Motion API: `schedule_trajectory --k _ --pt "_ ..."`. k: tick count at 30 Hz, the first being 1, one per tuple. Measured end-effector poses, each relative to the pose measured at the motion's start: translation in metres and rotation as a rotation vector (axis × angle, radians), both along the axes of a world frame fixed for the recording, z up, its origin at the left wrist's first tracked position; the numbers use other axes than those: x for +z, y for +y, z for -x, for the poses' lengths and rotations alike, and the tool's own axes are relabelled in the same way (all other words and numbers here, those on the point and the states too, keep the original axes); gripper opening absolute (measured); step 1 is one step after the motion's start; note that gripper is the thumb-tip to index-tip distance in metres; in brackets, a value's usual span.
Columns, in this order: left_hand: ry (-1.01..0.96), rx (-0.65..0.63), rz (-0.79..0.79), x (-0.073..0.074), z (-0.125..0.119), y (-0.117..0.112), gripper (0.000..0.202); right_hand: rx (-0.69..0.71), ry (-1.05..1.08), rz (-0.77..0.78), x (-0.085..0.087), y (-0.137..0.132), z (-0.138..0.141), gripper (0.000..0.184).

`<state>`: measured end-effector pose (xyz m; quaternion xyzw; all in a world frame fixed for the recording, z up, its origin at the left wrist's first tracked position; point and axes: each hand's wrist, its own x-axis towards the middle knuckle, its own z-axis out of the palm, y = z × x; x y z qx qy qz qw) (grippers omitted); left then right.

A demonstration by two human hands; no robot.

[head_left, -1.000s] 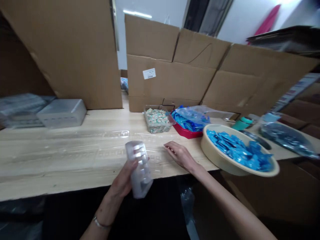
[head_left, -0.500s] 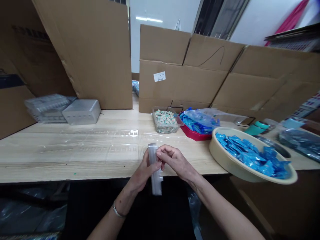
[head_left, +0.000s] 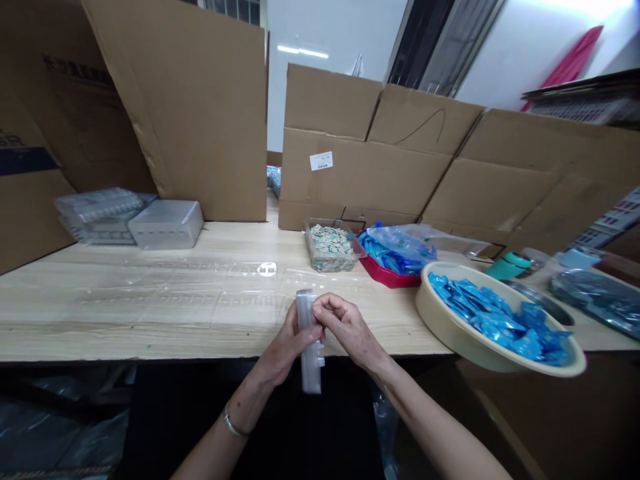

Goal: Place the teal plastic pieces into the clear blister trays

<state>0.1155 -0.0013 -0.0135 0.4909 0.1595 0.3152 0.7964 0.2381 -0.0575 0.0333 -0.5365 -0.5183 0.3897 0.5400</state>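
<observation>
A stack of clear plastic blister trays [head_left: 307, 340] stands on edge between my two hands, just over the near edge of the wooden table [head_left: 150, 313]. My left hand [head_left: 287, 340] wraps round its left side, thumb across the front. My right hand [head_left: 345, 327] is curled, its fingers pinching the stack's upper right edge. Flat clear trays [head_left: 220, 297] lie spread on the table just beyond my hands.
A beige bowl [head_left: 450, 327] of blue packets sits at the right, a red tray [head_left: 393, 277] with a bag of blue packets behind it, and a clear tub [head_left: 333, 250] of small pieces. Stacked clear trays [head_left: 130, 220] lie far left. Cardboard boxes [head_left: 400, 160] wall the back.
My right hand left the table and closed on the tray stack. My left hand turned the stack from face-on to edge-on. The camera view shifted slightly.
</observation>
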Motion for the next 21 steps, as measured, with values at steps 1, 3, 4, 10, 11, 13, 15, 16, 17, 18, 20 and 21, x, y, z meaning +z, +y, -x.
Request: schedule_trajectory --k 1,3,4,10,11,13,15,16,17,18,20,21 --pt "-0.005 -0.005 0.007 0.0001 0.0001 -0.0003 0.038 -0.008 -0.005 -0.004 -0.0008 -0.0003 0.0005 0.024" --pt "-0.009 -0.016 0.025 0.0002 0.0002 -0.0009 0.039 -0.03 -0.009 -0.02 -0.0033 -0.0005 0.0018 0.024" --pt "-0.009 -0.022 0.033 0.0003 0.0003 -0.0011 0.039 -0.042 -0.01 -0.029 -0.0047 -0.0004 0.0025 0.024" --pt "0.008 -0.009 0.005 0.0024 0.0013 -0.001 0.039 -0.013 0.012 -0.018 -0.0068 0.0014 0.0027 0.022" --pt "0.01 0.002 -0.01 0.0028 0.0015 -0.0006 0.039 0.01 0.022 -0.008 -0.0061 0.0017 0.002 0.022" --pt "0.002 0.014 -0.04 0.0033 0.0019 0.0003 0.04 0.043 0.039 0.012 -0.005 0.0021 0.0003 0.022" --pt "-0.011 0.014 -0.061 0.0033 0.0022 0.0009 0.039 0.056 0.062 0.027 -0.0046 0.0027 -0.0012 0.022" --pt "-0.016 0.011 -0.065 0.0032 0.0023 0.0012 0.038 0.06 0.073 0.032 -0.0046 0.003 -0.002 0.023" --pt "-0.019 0.005 -0.065 0.0031 0.0025 0.0013 0.037 0.065 0.081 0.035 -0.0047 0.0034 -0.0027 0.023" --pt "-0.019 -0.003 -0.062 0.0029 0.0026 0.0013 0.037 0.07 0.084 0.036 -0.0048 0.0038 -0.0034 0.024" --pt "-0.018 -0.015 -0.051 0.0028 0.0028 0.0013 0.036 0.081 0.078 0.034 -0.0047 0.0046 -0.0047 0.024" --pt "-0.016 -0.016 -0.042 0.0028 0.0029 0.0012 0.036 0.085 0.071 0.033 -0.0044 0.0049 -0.0052 0.024"
